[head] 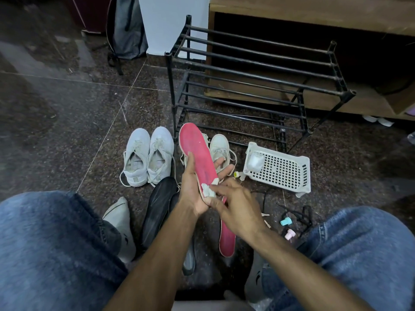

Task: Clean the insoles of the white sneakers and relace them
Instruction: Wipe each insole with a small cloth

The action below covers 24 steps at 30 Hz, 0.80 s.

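My left hand (194,189) holds a pink insole (197,151) upright from beneath, thumb on its left edge and fingers showing past its right edge. My right hand (233,207) pinches a small white wipe (207,190) against the insole's heel end. A second pink insole (227,237) lies on the floor below my hands. One pair of white sneakers (148,157) stands on the floor to the left. Another white sneaker (221,148) sits behind the held insole, partly hidden.
A black metal shoe rack (258,86) stands ahead, before a wooden cabinet (314,10). A white perforated basket (280,168) lies at right. Black insoles (157,212), black laces (298,215), small caps and bottles lie on the dark stone floor. My jeans-clad knees frame both sides.
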Available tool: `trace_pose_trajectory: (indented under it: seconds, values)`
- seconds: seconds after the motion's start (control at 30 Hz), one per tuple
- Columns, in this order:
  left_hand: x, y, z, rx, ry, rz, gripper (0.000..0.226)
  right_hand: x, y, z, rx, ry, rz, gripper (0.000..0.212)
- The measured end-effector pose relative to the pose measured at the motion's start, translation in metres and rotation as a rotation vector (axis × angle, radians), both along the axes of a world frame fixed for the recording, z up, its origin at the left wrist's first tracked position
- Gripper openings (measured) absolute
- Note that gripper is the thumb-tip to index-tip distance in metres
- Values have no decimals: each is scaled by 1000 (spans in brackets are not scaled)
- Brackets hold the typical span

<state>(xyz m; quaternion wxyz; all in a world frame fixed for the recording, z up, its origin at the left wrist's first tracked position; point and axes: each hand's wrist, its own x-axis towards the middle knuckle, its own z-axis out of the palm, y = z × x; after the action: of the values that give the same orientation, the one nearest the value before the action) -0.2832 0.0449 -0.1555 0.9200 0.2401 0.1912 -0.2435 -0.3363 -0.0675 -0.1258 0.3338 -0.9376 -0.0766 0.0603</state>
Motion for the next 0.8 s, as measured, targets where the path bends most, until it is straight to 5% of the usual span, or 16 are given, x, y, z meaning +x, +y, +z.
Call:
trace_pose_trajectory:
  seconds: [0.13, 0.8]
  values:
    - [-2, -8, 0, -21, -2, -29, 86, 14, 2, 7, -49, -69, -55, 12]
    - [-10, -10, 4, -95, -14, -69, 71, 25, 0, 20, -133, -118, -73, 16]
